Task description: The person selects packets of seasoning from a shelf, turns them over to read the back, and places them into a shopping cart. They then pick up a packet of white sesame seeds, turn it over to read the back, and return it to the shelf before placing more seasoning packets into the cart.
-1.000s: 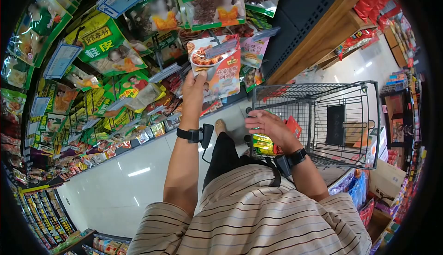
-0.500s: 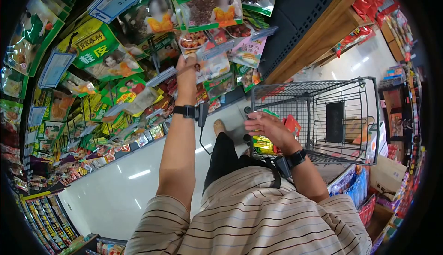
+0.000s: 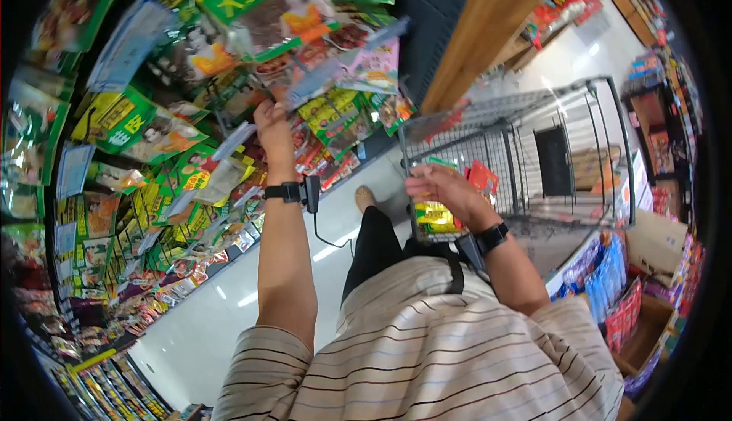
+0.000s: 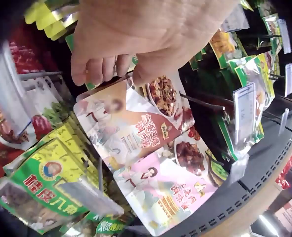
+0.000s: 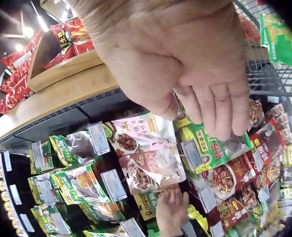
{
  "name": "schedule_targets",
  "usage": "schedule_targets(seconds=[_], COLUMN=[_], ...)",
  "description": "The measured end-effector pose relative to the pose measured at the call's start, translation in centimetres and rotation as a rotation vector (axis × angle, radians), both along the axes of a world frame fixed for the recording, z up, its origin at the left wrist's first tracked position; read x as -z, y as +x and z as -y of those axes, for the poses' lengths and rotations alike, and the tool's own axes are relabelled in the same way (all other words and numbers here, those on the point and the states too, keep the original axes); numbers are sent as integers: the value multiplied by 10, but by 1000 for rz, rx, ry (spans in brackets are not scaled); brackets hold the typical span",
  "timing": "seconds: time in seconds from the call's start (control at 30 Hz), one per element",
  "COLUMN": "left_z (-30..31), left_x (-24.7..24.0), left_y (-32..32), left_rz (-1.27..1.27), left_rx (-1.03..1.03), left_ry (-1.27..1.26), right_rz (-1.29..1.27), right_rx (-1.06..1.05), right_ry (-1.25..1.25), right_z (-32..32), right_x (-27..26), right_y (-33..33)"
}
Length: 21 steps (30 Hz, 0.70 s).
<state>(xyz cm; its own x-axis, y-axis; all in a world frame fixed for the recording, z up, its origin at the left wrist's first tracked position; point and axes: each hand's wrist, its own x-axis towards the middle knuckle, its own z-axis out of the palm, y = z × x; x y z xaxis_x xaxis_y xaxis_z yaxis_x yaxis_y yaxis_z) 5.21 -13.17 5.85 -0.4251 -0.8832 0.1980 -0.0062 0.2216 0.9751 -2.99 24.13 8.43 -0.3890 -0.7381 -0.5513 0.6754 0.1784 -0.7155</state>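
Note:
My left hand [image 3: 273,127] is raised at the hanging seasoning packets, its fingers loosely bent and nothing gripped. In the left wrist view its fingertips overlap the edge of a brown-orange seasoning packet [image 4: 131,126] with a picture of a bowl of food. A pink seasoning packet [image 4: 168,190] hangs beside that one. The right wrist view also has the left hand [image 5: 171,210] right by the brown-orange packet [image 5: 151,170]. My right hand [image 3: 450,192] is held in front of the body over the near end of the shopping cart [image 3: 518,154], fingers extended and holding nothing.
Green spice bags [image 3: 137,127] hang on hooks with price tags [image 3: 130,47] on my left. Inside the cart lie yellow-green packets [image 3: 435,217] and a red packet [image 3: 482,177]. A wooden shelf edge [image 3: 480,32] juts out above the cart. A cardboard box [image 3: 656,242] stands at right.
The left hand moved the brown-orange packet back among the hanging ones and let it go, then shifted left and down. The head view turned slightly. The right hand stayed nearly still.

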Motion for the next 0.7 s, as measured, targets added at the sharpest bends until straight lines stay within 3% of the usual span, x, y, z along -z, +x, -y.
schedule_targets(seconds=[0.03, 0.07, 0.17, 0.4, 0.5, 0.7], left_z=[-4, -8, -62, -148, -161, -169], left_x=[15, 28, 12, 9, 8, 1], left_y=[9, 23, 52, 101, 104, 93], left_rz=[37, 54, 148, 386, 444, 553], left_rx=[-38, 73, 240, 387, 439, 523], left_ry=[25, 92, 315, 401, 511, 542], right_rz=[-8, -35, -50, -65, -99, 50], right_rx=[36, 56, 110, 257, 214, 147], right_ry=[8, -57, -47, 74, 152, 275], right_z=[-2, -7, -24, -67, -72, -80], right_x=[-11, -2, 6, 32, 45, 150], right_y=[-1, -5, -23, -86, -97, -103])
